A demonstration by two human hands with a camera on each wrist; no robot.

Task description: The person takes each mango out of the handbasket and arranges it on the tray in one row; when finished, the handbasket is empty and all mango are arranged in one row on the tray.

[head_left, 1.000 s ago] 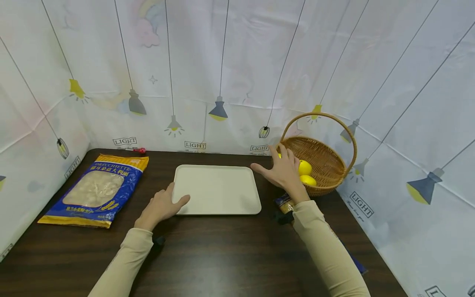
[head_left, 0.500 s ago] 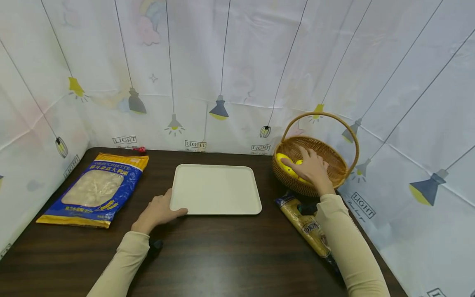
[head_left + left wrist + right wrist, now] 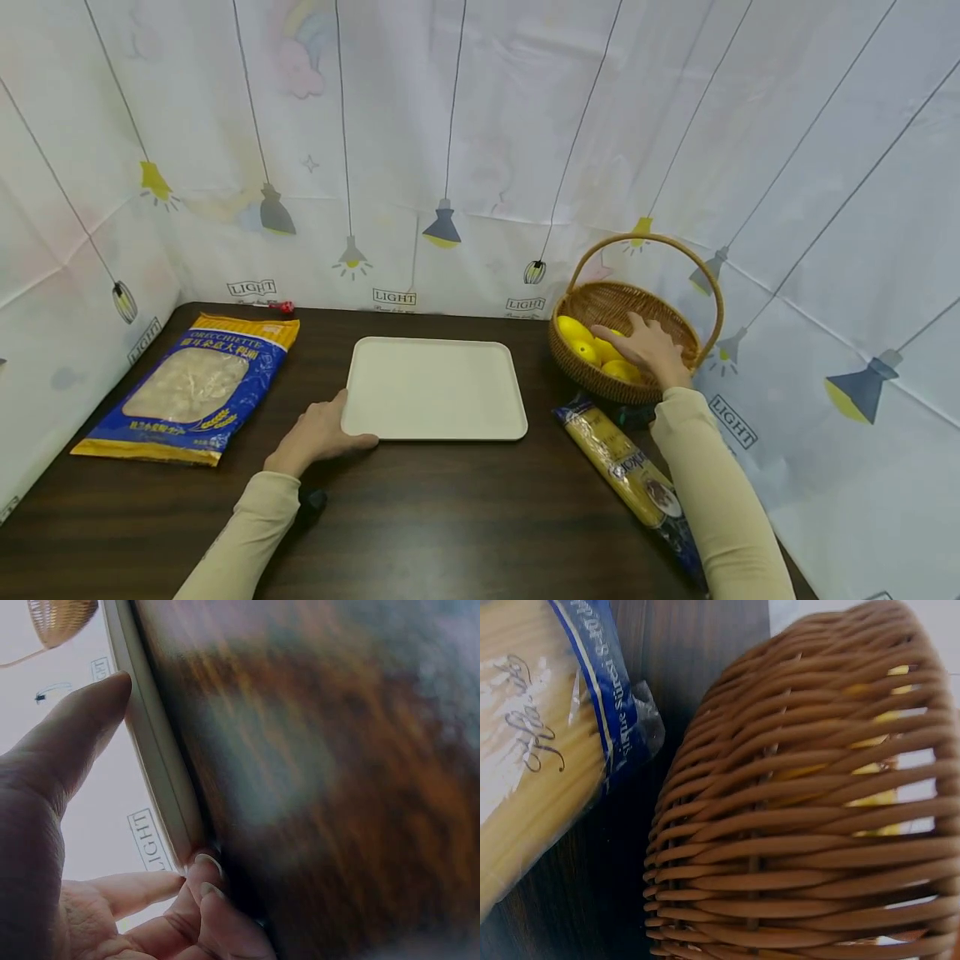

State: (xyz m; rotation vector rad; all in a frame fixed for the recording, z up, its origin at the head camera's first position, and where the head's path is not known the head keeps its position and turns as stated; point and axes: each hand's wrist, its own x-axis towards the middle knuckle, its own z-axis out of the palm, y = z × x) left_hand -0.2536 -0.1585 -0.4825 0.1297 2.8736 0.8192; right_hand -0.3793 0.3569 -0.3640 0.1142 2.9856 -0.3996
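Observation:
At the front left corner of a white tray (image 3: 437,389) is my left hand (image 3: 317,435); its thumb lies along the front rim and its curled fingers hold the left side. The left wrist view shows the thumb (image 3: 82,724) and fingertips against the tray's rim (image 3: 161,750). Over a wicker basket (image 3: 600,382), my right hand (image 3: 651,347) reaches in with spread fingers, its thumb above yellow lemons (image 3: 574,329). Whether it touches them is unclear. The right wrist view shows the basket's woven wall (image 3: 802,795), which hides the hand.
A blue and yellow pasta bag (image 3: 187,387) lies at the left. A long spaghetti pack (image 3: 626,475) lies in front of the basket, beside the right forearm. A small red item (image 3: 283,307) sits at the back edge. The basket's tall handle (image 3: 720,292) arches above it.
My right hand has moved right, from the basket's left side to over its inside, uncovering lemons and the spaghetti pack. My left thumb has come down to the tray's front rim.

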